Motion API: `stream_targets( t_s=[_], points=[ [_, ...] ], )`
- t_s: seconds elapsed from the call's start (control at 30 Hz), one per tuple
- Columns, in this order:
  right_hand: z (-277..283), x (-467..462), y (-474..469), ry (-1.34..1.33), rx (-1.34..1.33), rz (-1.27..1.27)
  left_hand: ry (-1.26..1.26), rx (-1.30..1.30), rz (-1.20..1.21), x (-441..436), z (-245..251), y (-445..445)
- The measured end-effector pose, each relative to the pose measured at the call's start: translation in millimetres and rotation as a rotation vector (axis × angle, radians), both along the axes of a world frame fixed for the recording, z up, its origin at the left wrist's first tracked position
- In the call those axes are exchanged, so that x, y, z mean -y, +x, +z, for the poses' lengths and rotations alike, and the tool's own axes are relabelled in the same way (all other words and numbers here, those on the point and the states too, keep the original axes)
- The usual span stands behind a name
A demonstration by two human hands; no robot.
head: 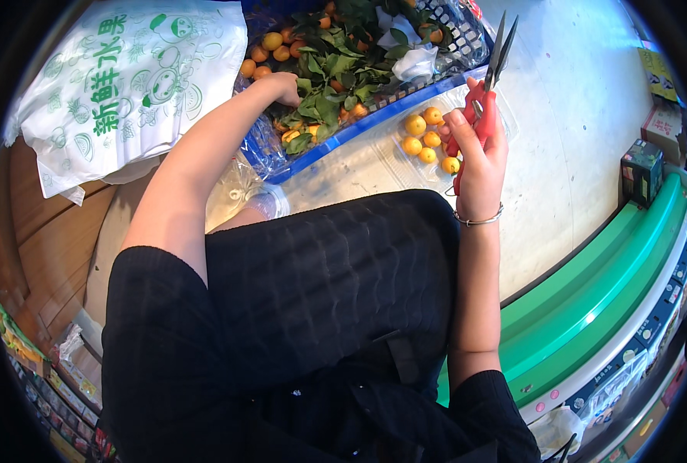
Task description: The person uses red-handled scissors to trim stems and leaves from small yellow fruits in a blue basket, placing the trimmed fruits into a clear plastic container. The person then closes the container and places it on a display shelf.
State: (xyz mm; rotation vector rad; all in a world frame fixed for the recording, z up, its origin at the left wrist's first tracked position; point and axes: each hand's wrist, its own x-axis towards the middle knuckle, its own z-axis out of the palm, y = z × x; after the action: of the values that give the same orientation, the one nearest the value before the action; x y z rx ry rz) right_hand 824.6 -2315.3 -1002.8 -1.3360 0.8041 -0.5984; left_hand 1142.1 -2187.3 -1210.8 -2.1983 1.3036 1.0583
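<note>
My left hand (283, 88) reaches into a blue plastic crate (343, 134) of small orange citrus fruit (272, 40) with green leaves (329, 69). Its fingertips are hidden against the foliage, so I cannot tell whether they grip anything. Red-handled scissors (485, 110) are in my right hand (482, 153), blades pointing up and slightly apart. Beneath that hand, several small yellow-orange citrus fruits (414, 125) sit in a clear plastic container (386, 151) on the floor. The hand partly covers the container.
White plastic bags (141, 87) with green printing hang at the left, beside a wooden panel (60, 231). A green shelf base (592, 301) curves along the right, with a small dark box (642, 172) at its far end. Pale floor (557, 144) lies between crate and shelf.
</note>
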Motion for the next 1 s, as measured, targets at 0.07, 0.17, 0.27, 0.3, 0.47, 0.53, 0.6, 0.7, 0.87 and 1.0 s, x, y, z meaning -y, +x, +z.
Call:
stream_targets(
  t_s=[0.07,0.17,0.27,0.3,0.47,0.53,0.6,0.7,0.87,1.0],
  points=[
    [0,1,0,-0.018,0.002,0.002,-0.043,0.084,0.032,1,19,-11],
    [-2,1,-3,-0.001,-0.005,0.001,0.009,0.050,-0.001,7,48,-13],
    [-6,1,-2,-0.003,-0.021,0.011,-0.184,-0.262,0.355,-1,73,-7],
    [-8,1,-2,-0.009,-0.031,0.016,-0.215,-0.437,0.503,-4,79,-5],
    [-13,-1,3,-0.071,-0.067,0.120,-0.294,-0.774,0.813,-8,81,-12],
    [-15,-4,7,-0.076,-0.065,0.124,-0.310,-0.647,0.653,-8,76,-23],
    [-16,-5,8,-0.080,-0.058,0.126,-0.459,-0.608,0.407,-9,70,-38],
    [-16,-6,8,-0.049,-0.058,0.118,-0.637,-0.261,0.053,-14,65,-59],
    [-17,-4,10,-0.069,-0.076,0.130,-0.447,-0.014,-0.194,-4,51,-84],
    [-21,-7,11,-0.090,-0.069,0.137,-0.441,0.048,-0.284,8,47,-86]
  ],
)
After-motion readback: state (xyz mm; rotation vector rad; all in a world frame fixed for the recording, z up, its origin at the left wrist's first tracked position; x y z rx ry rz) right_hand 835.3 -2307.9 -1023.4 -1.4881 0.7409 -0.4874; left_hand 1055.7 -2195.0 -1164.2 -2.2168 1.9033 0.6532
